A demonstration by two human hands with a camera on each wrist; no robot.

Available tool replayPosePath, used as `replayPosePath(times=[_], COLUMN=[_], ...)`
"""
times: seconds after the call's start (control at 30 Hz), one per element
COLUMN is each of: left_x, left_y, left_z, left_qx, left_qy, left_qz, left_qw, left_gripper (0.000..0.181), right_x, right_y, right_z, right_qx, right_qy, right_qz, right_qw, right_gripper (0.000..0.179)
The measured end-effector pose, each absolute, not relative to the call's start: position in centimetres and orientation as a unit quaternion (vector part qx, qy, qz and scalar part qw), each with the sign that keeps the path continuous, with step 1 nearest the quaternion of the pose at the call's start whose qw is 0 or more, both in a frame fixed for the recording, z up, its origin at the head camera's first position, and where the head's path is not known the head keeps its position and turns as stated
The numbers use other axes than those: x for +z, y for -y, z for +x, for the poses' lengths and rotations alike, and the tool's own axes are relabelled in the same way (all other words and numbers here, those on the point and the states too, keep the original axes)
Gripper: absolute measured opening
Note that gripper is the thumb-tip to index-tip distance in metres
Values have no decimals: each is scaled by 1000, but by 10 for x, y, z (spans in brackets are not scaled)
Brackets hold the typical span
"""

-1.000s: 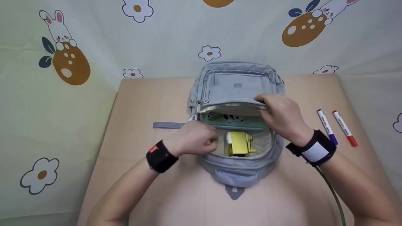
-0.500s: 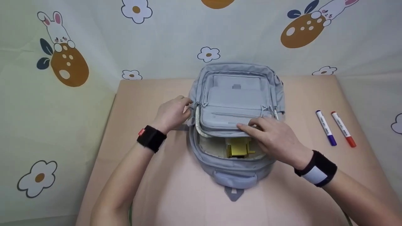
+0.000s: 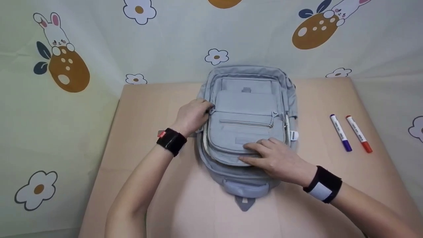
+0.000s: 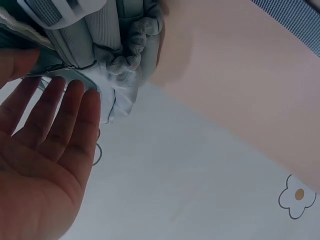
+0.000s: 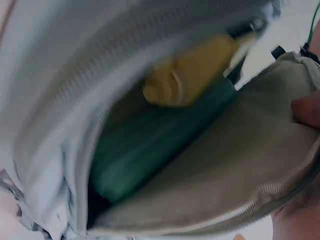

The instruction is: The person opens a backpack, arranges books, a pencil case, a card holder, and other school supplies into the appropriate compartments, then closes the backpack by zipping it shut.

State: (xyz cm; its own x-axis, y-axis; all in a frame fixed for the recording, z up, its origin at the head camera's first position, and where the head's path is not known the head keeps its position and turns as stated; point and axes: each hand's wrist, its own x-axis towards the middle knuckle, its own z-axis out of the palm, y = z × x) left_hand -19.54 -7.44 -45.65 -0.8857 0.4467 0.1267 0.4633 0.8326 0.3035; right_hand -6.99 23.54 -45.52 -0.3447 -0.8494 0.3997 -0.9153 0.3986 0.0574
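Observation:
A grey-blue backpack (image 3: 246, 102) lies on its back, its front flap (image 3: 223, 137) folded down over the main pocket. My right hand (image 3: 281, 162) holds the flap's lower edge, fingers over its outside; in the right wrist view one fingertip (image 5: 306, 110) shows against the lining. Inside that pocket lie a yellow pencil sharpener (image 5: 195, 72) and a green case (image 5: 150, 145). My left hand (image 3: 193, 115) is at the left-side zipper. In the left wrist view its fingers look nearly straight, with the thumb apart from them beside the zipper tape.
A blue marker (image 3: 341, 132) and a red marker (image 3: 359, 133) lie right of the backpack. The pale brown tabletop (image 3: 142, 109) ends at a patterned cloth backdrop (image 3: 178, 43). The bag's carry handle (image 3: 246, 188) points toward me.
The flap has come down toward me under my right hand, covering the sharpener and case in the head view. My left hand has moved from the pocket opening up to the left-side zipper.

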Motion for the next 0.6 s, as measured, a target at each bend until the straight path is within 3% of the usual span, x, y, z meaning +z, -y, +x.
replayPosePath(times=[0.37,0.6], left_x=[-462,-465], left_y=[79,84], left_z=[-197,-199], left_qx=[-182,-220], left_qy=[955,951], left_qz=[-224,-213], left_qw=[64,34], left_gripper=[11,7], right_x=[-473,-473], right_y=[-233,-231], right_z=[-63,-64], right_qx=[39,41], right_qy=[825,823], right_qz=[555,563], right_qw=[94,57], right_gripper=[48,52])
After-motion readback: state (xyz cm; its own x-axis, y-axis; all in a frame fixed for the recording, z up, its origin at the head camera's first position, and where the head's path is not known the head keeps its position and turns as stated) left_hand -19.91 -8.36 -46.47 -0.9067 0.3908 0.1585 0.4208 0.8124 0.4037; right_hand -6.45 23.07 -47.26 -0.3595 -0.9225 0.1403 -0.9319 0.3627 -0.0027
